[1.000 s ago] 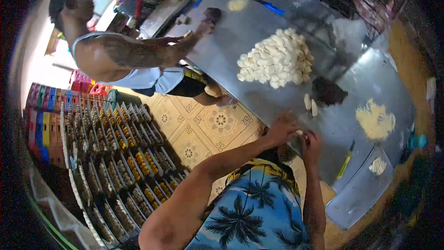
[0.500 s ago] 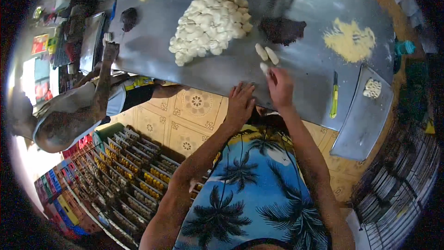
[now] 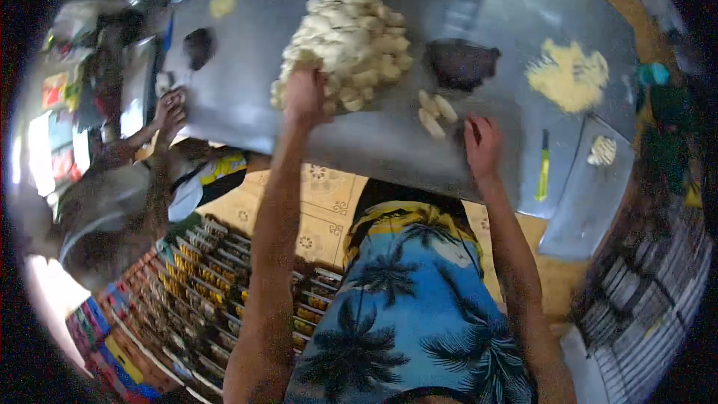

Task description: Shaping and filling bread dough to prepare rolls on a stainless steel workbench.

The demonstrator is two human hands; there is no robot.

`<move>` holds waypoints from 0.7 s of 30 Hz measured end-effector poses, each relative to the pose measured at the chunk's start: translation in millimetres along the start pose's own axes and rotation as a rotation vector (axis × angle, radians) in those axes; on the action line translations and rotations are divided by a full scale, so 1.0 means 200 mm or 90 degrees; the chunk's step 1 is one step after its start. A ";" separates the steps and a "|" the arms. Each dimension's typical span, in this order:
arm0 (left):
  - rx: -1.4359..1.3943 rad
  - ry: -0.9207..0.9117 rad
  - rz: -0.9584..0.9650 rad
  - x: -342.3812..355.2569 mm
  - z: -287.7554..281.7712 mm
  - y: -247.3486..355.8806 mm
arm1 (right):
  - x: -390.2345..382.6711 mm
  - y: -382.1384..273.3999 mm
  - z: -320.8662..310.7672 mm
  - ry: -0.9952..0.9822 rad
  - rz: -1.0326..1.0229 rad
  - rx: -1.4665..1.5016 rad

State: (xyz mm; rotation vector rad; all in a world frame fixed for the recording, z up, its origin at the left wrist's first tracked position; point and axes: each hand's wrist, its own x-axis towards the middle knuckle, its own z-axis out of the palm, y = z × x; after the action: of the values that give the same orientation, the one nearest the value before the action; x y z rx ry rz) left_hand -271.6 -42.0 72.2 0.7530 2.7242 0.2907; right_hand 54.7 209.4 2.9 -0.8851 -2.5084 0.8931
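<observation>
A big heap of white dough pieces lies on the metal table. My left hand reaches to the heap's near left side; its fingers are smeared by motion, and whether they grip a piece is hidden. My right hand rests low over the table near its front edge, loosely curled, with thumb and forefinger apart and nothing visible between them. Just left of it lie small elongated dough rolls, close together. Behind these is a dark brown mound of paste-like stuff.
Pale yellow powder is spread at the right. A yellow-handled knife lies near the front edge, beside a metal tray bearing a ridged white piece. At left, a co-worker's hand is at the table. Racks of small pieces stand below left.
My left hand has moved from the table edge up to the dough heap. My right hand has let go of a dough roll, now beside the other two, and shifted right.
</observation>
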 end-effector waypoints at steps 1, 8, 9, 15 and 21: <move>-0.005 -0.003 0.027 0.01 -0.05 0.01 | 0.07 0.04 0.00 0.018 -0.037 -0.020; -0.355 0.073 0.110 -0.30 0.19 0.10 | 0.41 0.08 -0.01 0.085 -0.210 -0.046; -0.366 -0.063 0.046 -0.37 0.28 0.13 | 0.43 0.07 0.00 0.092 -0.241 -0.048; -0.675 -0.266 -0.024 -0.79 0.55 0.37 | 0.47 0.10 -0.01 0.043 -0.226 -0.102; -0.689 -0.345 -0.080 -0.95 0.54 0.67 | 0.62 0.13 -0.12 -0.094 -0.272 -0.028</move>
State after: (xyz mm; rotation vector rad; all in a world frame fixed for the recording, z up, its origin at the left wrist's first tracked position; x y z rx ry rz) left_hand -16.4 -17.4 50.7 0.2632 1.7003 1.1813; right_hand -15.8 316.9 16.7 -0.2766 -2.6988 0.7836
